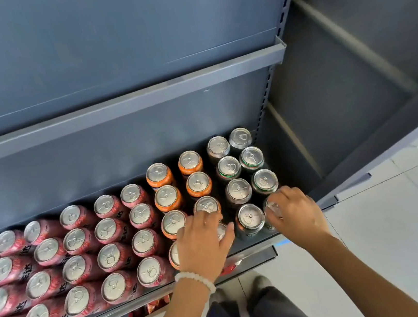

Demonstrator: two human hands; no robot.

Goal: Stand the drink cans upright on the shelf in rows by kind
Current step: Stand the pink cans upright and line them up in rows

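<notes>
shelf: pink cans | orange cans | dark cans upright

Pink cans, orange cans, dark cans

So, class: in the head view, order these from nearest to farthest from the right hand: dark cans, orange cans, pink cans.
1. Dark cans, right end, under the right hand.
2. Orange cans, middle.
3. Pink cans, left.
</notes>
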